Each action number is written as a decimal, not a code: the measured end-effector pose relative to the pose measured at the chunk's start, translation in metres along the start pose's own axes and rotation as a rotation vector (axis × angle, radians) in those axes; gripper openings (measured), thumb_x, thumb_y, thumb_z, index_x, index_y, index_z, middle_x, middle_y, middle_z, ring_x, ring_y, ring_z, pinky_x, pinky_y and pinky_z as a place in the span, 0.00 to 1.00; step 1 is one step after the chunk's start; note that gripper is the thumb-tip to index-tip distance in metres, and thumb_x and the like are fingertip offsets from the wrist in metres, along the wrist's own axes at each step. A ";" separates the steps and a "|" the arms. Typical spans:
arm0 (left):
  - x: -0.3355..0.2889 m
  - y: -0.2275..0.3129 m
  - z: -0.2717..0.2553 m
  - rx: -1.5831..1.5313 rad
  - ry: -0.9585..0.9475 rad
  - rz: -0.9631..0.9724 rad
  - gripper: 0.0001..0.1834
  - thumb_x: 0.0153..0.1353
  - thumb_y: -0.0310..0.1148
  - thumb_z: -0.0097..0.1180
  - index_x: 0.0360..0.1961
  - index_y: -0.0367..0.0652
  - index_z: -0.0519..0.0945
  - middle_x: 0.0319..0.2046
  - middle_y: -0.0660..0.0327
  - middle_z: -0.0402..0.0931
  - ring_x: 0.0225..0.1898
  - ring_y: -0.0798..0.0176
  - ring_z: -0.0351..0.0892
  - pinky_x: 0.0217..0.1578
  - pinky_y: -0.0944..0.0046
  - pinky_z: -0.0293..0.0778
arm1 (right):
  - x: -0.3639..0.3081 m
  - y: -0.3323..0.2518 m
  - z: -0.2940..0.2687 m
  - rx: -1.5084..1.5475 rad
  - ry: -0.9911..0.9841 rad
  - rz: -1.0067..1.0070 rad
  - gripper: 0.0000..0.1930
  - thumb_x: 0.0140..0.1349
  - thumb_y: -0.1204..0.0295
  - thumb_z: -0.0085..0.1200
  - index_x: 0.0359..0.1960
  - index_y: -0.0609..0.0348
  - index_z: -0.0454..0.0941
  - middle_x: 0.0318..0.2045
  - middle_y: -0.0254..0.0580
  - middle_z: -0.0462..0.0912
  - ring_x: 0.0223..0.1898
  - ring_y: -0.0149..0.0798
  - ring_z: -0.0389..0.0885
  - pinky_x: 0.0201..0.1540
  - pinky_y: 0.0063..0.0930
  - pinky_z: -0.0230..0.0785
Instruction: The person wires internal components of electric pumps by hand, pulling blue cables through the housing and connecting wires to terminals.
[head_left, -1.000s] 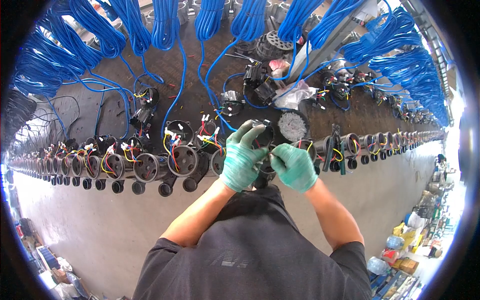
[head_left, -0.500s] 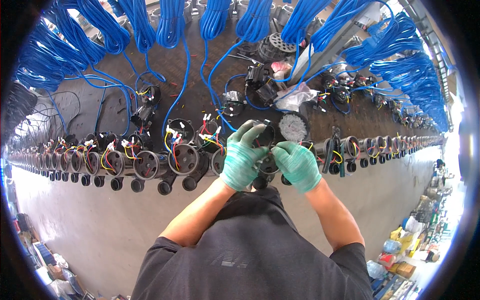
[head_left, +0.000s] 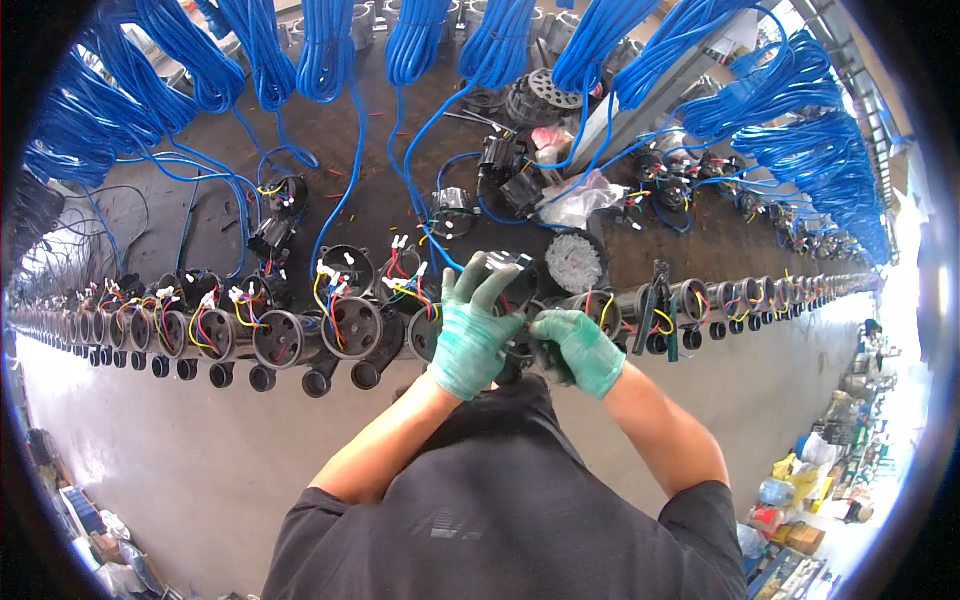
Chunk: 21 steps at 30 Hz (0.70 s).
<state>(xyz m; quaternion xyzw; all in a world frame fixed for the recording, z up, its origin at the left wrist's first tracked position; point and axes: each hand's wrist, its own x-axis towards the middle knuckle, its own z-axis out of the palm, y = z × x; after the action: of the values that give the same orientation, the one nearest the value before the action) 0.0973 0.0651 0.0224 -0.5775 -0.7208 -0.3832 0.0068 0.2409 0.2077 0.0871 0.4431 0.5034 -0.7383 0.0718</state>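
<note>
My left hand (head_left: 471, 338), in a green-coated glove, is raised over a black cylindrical housing at the table's near edge. Its upper fingers stretch up while the thumb and index finger come together toward my other hand. Facing it, my right hand (head_left: 585, 350), gloved alike, is closed in a pinch. What lies between the fingertips is too small and covered to make out. Just beyond the hands stands an open black cup-shaped part (head_left: 515, 283). To its right is a round tub of small white pieces (head_left: 574, 262). Dark-handled pliers (head_left: 657, 308) rest upright on the row farther right.
Black motor housings (head_left: 352, 328) with coloured wires and white connectors line the near edge both ways. Coiled blue cables (head_left: 325, 50) hang along the far side, their ends running across the dark tabletop (head_left: 390, 200). A clear plastic bag (head_left: 583, 200) lies beyond the tub.
The bench scene has shifted slightly left in view. My right hand has moved left, closer to my left hand, and its fingers have turned inward and down.
</note>
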 end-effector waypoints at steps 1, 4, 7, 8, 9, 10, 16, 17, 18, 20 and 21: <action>-0.001 0.001 0.003 -0.006 0.001 0.000 0.12 0.48 0.30 0.74 0.37 0.52 0.92 0.72 0.51 0.67 0.78 0.31 0.55 0.75 0.38 0.59 | -0.007 -0.011 -0.002 -0.123 -0.056 0.054 0.15 0.77 0.63 0.51 0.36 0.59 0.83 0.21 0.39 0.84 0.14 0.32 0.77 0.16 0.25 0.66; -0.003 -0.002 0.011 -0.101 0.110 0.000 0.14 0.48 0.27 0.78 0.37 0.52 0.91 0.72 0.51 0.67 0.77 0.31 0.57 0.72 0.40 0.65 | 0.007 -0.041 -0.035 -1.223 0.221 -0.618 0.17 0.75 0.59 0.55 0.36 0.62 0.85 0.28 0.57 0.88 0.30 0.56 0.89 0.37 0.47 0.81; -0.005 -0.006 0.020 -0.113 0.159 -0.022 0.16 0.44 0.28 0.81 0.36 0.53 0.92 0.71 0.52 0.68 0.76 0.32 0.59 0.70 0.41 0.68 | 0.053 -0.079 -0.077 -1.372 0.358 -0.527 0.12 0.71 0.63 0.58 0.43 0.60 0.84 0.37 0.60 0.89 0.42 0.61 0.89 0.48 0.52 0.80; -0.005 -0.007 0.021 -0.116 0.159 -0.028 0.16 0.44 0.28 0.81 0.36 0.53 0.92 0.71 0.52 0.68 0.76 0.32 0.59 0.70 0.41 0.68 | 0.073 -0.083 -0.090 -1.445 0.321 -0.472 0.11 0.68 0.66 0.59 0.45 0.59 0.86 0.40 0.58 0.90 0.45 0.58 0.89 0.49 0.49 0.81; -0.003 -0.006 0.020 -0.126 0.164 -0.017 0.16 0.42 0.28 0.82 0.36 0.53 0.92 0.71 0.52 0.69 0.76 0.33 0.60 0.70 0.42 0.69 | 0.099 -0.078 -0.107 -1.448 0.324 -0.467 0.11 0.68 0.66 0.59 0.45 0.59 0.86 0.40 0.58 0.90 0.45 0.58 0.89 0.49 0.49 0.81; -0.001 -0.006 0.021 -0.134 0.170 -0.006 0.17 0.41 0.29 0.82 0.35 0.53 0.92 0.70 0.53 0.69 0.76 0.34 0.60 0.70 0.43 0.70 | 0.131 -0.069 -0.125 -1.599 0.152 -0.369 0.11 0.66 0.66 0.61 0.45 0.58 0.87 0.42 0.57 0.90 0.46 0.59 0.89 0.50 0.48 0.81; 0.001 -0.006 0.019 -0.135 0.220 -0.035 0.12 0.45 0.27 0.78 0.33 0.51 0.91 0.68 0.55 0.73 0.70 0.35 0.70 0.62 0.41 0.75 | 0.212 -0.039 -0.126 -2.097 -0.214 -0.020 0.17 0.59 0.68 0.65 0.49 0.57 0.90 0.49 0.54 0.91 0.53 0.56 0.89 0.56 0.44 0.81; 0.000 -0.007 0.019 -0.129 0.221 -0.042 0.12 0.45 0.27 0.78 0.33 0.51 0.91 0.68 0.55 0.73 0.70 0.35 0.70 0.62 0.41 0.75 | 0.213 -0.038 -0.117 -2.166 -0.244 0.005 0.17 0.59 0.68 0.65 0.49 0.58 0.90 0.50 0.55 0.90 0.53 0.56 0.89 0.57 0.44 0.81; 0.000 -0.007 0.020 -0.146 0.238 -0.051 0.13 0.44 0.27 0.78 0.33 0.51 0.90 0.68 0.55 0.73 0.69 0.35 0.70 0.62 0.41 0.75 | 0.208 -0.037 -0.114 -2.117 -0.228 0.025 0.17 0.59 0.69 0.65 0.48 0.59 0.91 0.52 0.56 0.90 0.55 0.55 0.89 0.58 0.44 0.81; 0.003 -0.007 0.020 -0.166 0.252 -0.050 0.13 0.44 0.26 0.78 0.33 0.50 0.90 0.67 0.55 0.74 0.69 0.35 0.71 0.61 0.41 0.76 | 0.213 -0.031 -0.126 -2.099 -0.171 -0.029 0.16 0.59 0.70 0.65 0.48 0.58 0.91 0.52 0.56 0.90 0.55 0.56 0.89 0.57 0.44 0.82; 0.005 -0.006 0.019 -0.190 0.252 -0.036 0.13 0.43 0.26 0.78 0.33 0.50 0.90 0.67 0.54 0.74 0.68 0.34 0.71 0.60 0.41 0.76 | 0.214 -0.028 -0.133 -2.079 -0.113 -0.079 0.15 0.59 0.71 0.64 0.48 0.58 0.92 0.52 0.56 0.90 0.56 0.56 0.89 0.57 0.44 0.82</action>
<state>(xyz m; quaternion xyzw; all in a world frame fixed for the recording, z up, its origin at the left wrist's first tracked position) 0.0989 0.0801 0.0079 -0.5097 -0.6852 -0.5191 0.0358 0.1747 0.4015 -0.0630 0.1108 0.9012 0.0378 0.4173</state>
